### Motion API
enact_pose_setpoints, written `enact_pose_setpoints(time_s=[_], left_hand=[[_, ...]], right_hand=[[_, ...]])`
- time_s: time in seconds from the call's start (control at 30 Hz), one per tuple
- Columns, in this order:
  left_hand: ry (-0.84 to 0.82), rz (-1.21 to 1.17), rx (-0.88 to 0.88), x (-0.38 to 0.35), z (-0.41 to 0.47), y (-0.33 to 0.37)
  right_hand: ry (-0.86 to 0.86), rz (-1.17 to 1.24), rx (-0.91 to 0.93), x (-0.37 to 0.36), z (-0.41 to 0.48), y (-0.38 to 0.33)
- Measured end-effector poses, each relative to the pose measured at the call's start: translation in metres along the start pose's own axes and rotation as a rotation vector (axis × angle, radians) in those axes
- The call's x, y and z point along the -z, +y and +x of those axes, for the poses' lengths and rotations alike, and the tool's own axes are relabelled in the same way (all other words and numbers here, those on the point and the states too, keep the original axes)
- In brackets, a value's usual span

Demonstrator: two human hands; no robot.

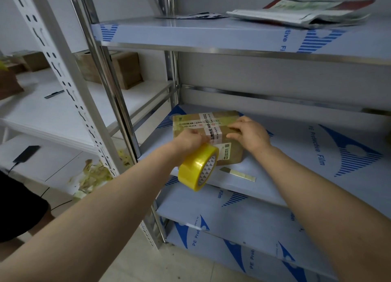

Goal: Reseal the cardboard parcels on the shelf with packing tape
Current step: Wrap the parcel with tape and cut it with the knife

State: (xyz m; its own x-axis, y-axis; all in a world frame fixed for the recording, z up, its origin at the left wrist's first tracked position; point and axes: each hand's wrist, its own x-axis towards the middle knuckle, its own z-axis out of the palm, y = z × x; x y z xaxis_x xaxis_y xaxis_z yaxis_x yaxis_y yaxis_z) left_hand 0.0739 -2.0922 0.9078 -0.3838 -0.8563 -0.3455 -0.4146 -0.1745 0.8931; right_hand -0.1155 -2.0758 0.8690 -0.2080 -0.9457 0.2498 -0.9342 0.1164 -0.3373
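Observation:
A small brown cardboard parcel (228, 121) with a white printed tape band across its top lies on the middle shelf (296, 176) of a metal rack. My left hand (190, 140) grips a roll of yellowish clear packing tape (197, 168) at the parcel's near left edge; the roll hangs below the hand, in front of the shelf edge. My right hand (249, 133) rests flat on the parcel's right side, fingers stretched leftward across the top. The parcel's near left corner is hidden behind the left hand.
A small utility knife (238, 172) lies on the shelf just in front of the parcel. Printed bags (300, 13) lie on the upper shelf (211, 36). More cardboard boxes (118, 70) stand on the left rack. Upright posts (105, 70) stand between the racks. Crumpled tape scraps (95, 176) lie on the floor.

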Motion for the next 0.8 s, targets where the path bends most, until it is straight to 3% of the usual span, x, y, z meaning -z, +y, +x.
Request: enact_pose_setpoints(time_s=[0.23, 0.47, 0.57, 0.67, 0.73, 0.8], left_hand=[[0.0, 0.029, 0.006, -0.007, 0.003, 0.001], [-0.009, -0.037, 0.015, -0.008, 0.006, 0.006], [-0.049, -0.16, 0.024, -0.011, 0.006, 0.01], [-0.099, -0.294, 0.063, -0.015, 0.005, 0.019], [-0.11, -0.343, 0.103, -0.021, 0.005, 0.027], [-0.119, -0.39, 0.141, -0.03, 0.005, 0.035]], right_hand=[[-0.06, -0.161, 0.07, 0.015, 0.012, 0.002], [-0.013, 0.05, 0.029, -0.002, 0.01, 0.014], [0.091, 0.34, -0.08, -0.002, -0.001, 0.01], [0.28, 0.837, -0.154, -0.003, -0.041, -0.009], [0.17, 1.098, -0.193, -0.002, -0.069, -0.022], [-0.075, 1.161, -0.14, -0.001, -0.088, -0.029]])
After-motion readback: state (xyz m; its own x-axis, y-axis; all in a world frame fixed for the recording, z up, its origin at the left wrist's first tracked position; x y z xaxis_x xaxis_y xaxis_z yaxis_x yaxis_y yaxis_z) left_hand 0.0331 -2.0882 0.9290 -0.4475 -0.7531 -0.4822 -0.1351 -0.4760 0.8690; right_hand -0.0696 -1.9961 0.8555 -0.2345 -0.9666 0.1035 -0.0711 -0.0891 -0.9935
